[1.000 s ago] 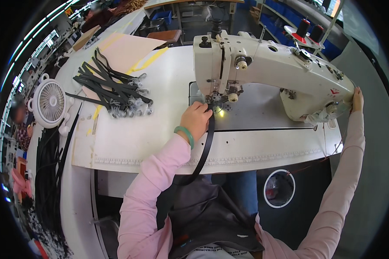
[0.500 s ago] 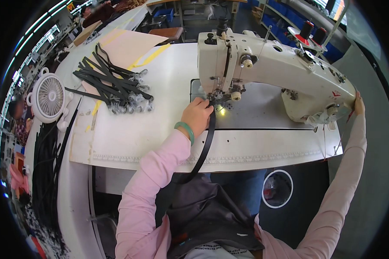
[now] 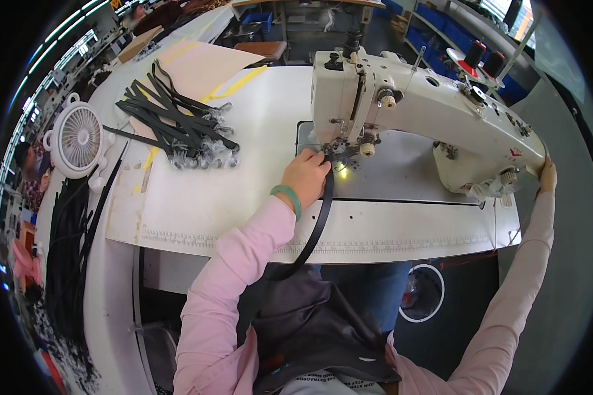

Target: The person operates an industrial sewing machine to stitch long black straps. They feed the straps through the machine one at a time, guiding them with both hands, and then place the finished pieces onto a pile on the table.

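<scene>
My left hand (image 3: 304, 176), with a green bangle (image 3: 287, 199) on its wrist, pinches a black strap (image 3: 319, 227) close to the needle area of a white sewing machine (image 3: 402, 99). From the fingers the strap curves down over the table's front edge toward my lap. A small lamp lights the metal bed (image 3: 402, 171) beside the presser foot; the strap's end there is hidden by my fingers. At the far right end of the machine, my right hand (image 3: 548, 176) rests against the side where the handwheel would sit. Its fingers are mostly hidden behind the machine.
A pile of black straps with clear-wrapped ends (image 3: 178, 125) lies at the left of the white table (image 3: 257, 217). Beyond it are a white fan (image 3: 78, 139) and more hanging black straps (image 3: 66, 257). Thread spools (image 3: 474, 54) stand behind the machine; a white-rimmed bin (image 3: 423, 318) sits below.
The whole view has shifted slightly, so the machine and table sit a little further right. My left hand stays on the strap at the needle, and my right hand stays at the machine's end.
</scene>
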Available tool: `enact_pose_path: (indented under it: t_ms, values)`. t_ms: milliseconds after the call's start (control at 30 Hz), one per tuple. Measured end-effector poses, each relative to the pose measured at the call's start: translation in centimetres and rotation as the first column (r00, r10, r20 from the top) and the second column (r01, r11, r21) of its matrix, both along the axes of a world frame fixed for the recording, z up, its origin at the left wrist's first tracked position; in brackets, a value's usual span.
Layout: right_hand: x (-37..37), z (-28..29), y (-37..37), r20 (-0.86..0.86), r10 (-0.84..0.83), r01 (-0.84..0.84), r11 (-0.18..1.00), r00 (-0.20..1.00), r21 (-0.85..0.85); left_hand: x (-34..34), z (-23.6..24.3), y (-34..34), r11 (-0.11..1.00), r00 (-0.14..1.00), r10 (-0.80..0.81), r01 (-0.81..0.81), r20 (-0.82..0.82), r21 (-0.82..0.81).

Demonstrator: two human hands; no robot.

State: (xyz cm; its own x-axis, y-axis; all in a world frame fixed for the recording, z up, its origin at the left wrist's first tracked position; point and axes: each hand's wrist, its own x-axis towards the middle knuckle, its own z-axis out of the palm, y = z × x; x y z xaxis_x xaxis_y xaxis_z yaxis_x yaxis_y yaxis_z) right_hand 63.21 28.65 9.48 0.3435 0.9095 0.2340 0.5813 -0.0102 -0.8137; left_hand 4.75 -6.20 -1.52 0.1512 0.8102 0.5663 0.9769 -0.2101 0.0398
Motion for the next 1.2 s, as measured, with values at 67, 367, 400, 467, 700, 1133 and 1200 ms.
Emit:
enact_pose_path:
  t_ms: [67, 367, 400, 467, 700, 1133, 1200]
  values:
    - [0.7, -4.1, -3.5, -0.090, -0.031, 0.064, 0.914, 0.996, 0.400, 1.0, 0.4, 0.3, 0.998, 0.990, -0.031, 0.024, -0.137, -0.057]
    - [0.0, -1.5, -4.2, -0.087, -0.082, 0.111, 0.904, 0.993, 0.413, 0.9, 0.6, 1.0, 0.994, 0.963, -0.106, 0.112, -0.247, 0.011]
    - [0.0, 0.0, -3.5, 0.171, -0.161, 0.068, 0.890, 0.972, 0.451, 0.8, 0.6, 0.9, 0.994, 0.960, -0.105, 0.106, -0.259, -0.010]
    - [0.8, 1.8, -1.9, 0.405, -0.178, -0.009, 0.908, 0.897, 0.419, 0.7, 0.6, 1.0, 0.996, 0.968, -0.092, 0.094, -0.233, -0.002]
    - [1.1, 0.0, -1.4, 0.152, -0.103, 0.069, 0.974, 0.983, 0.217, 0.8, 0.6, 0.6, 1.000, 0.985, -0.004, 0.000, -0.175, -0.024]
    - [-10.9, -0.9, -15.1, -0.062, -0.314, 0.275, 0.698, 0.947, 0.661, -0.3, 0.9, -1.4, 0.956, 0.954, -0.293, 0.294, 0.065, -0.015]
    - [-15.9, -1.2, -18.1, -0.020, -0.057, 0.051, 0.633, 0.998, 0.773, -0.2, 1.2, -1.4, 0.953, 0.951, -0.302, 0.301, 0.062, 0.024]
